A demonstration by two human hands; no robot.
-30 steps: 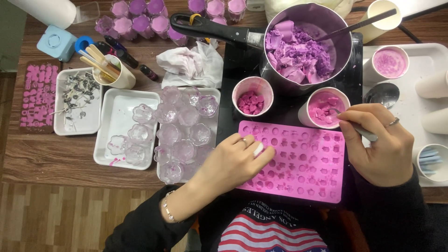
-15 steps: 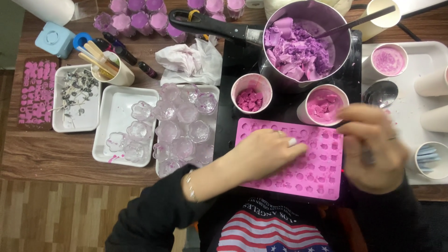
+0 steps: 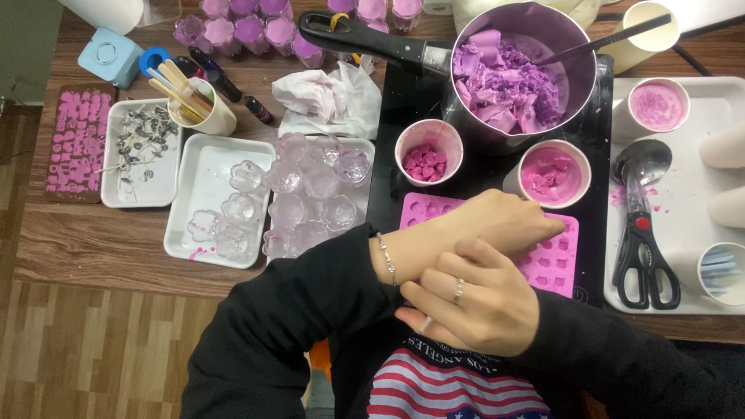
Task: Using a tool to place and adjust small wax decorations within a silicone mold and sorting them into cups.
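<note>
My left hand (image 3: 497, 225) reaches across the pink silicone mould (image 3: 555, 268). It lies flat on the mould, with its fingertips at the mould's upper right corner, just below a white cup of pink wax pieces (image 3: 549, 172). A bracelet sits on that wrist. My right hand (image 3: 469, 302), wearing a ring, rests on my left wrist with its fingers curled. A small white tip sticks out beneath it, apparently a thin tool. The hands hide most of the mould.
A pot of purple wax chunks (image 3: 512, 74) stands on the black hob (image 3: 388, 178), beside another cup of pink pieces (image 3: 429, 151). Clear flower-shaped holders (image 3: 310, 186) fill white trays on the left. Scissors (image 3: 644, 256) and a spoon (image 3: 640, 161) lie on the right tray.
My left hand has slid rightward over the mould to its upper right corner. My right hand has come down from the pink cup and crossed onto my left wrist.
</note>
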